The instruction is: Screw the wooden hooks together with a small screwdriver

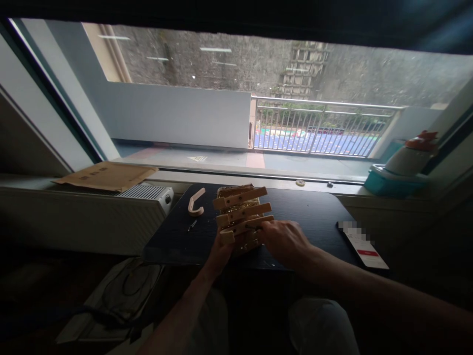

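Observation:
A block-like rack with gold, glittery sides (247, 242) stands on the dark table, with three pale wooden hooks (251, 212) lying across it in a row. My left hand (221, 251) is closed around the lower left of the rack, by the curled end of the lowest hook; its fingers are partly hidden. My right hand (283, 237) is closed on a thin dark tool (253, 227), whose tip meets that lowest hook. The tool's exact kind is unclear. Apart from these, a loose wooden hook (195, 203) lies to the left, above some small screws (191, 226).
On the dark table (314, 212) a phone (364, 246) lies at the right edge. The windowsill beyond holds a tape roll (300, 183), a teal box (393, 182) and a bottle (414, 155). To the left, a brown envelope (107, 175) rests over a white radiator (111, 222).

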### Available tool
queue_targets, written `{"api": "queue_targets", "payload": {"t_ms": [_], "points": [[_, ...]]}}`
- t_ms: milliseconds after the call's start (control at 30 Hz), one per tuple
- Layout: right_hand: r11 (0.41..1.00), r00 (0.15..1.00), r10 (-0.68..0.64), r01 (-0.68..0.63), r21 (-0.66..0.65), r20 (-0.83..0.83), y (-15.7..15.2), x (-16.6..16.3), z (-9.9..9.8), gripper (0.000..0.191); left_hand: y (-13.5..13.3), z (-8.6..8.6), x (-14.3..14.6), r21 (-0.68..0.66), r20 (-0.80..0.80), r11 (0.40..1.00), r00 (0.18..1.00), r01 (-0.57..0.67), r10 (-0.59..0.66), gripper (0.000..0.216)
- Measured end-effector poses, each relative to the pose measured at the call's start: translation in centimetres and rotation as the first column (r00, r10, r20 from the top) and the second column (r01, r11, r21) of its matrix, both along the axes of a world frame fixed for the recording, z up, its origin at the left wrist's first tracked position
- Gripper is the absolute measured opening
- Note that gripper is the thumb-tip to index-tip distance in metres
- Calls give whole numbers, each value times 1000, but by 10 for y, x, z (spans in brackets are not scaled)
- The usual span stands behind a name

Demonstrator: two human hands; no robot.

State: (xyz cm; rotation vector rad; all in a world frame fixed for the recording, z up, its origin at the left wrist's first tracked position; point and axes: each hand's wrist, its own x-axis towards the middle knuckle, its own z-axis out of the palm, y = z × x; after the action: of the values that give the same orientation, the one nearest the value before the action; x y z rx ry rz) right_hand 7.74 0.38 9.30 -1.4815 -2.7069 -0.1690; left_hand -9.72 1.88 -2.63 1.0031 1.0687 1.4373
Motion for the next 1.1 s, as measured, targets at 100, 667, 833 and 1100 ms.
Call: {"api": "queue_targets", "payload": {"t_ms": [100, 667, 833, 1100], "points": [[995, 999, -53, 52, -82, -9, -1, -1, 7, 28, 0, 1, 1, -4, 10, 1000, 1000, 5, -5, 56], [989, 990, 133, -135, 55, 34, 8, 1, 12, 18, 1, -4, -1, 9, 3, 1000, 1000, -11, 11, 54], [991, 994, -109, 107, -75, -18, 2, 7, 2, 34, 1, -2, 0, 21, 8, 1000, 1000, -6, 6, 55], [994, 994, 88, -91, -56, -64, -3, 3, 34, 18, 3, -3, 0, 23, 17, 1000, 1000, -9, 8, 56]]}}
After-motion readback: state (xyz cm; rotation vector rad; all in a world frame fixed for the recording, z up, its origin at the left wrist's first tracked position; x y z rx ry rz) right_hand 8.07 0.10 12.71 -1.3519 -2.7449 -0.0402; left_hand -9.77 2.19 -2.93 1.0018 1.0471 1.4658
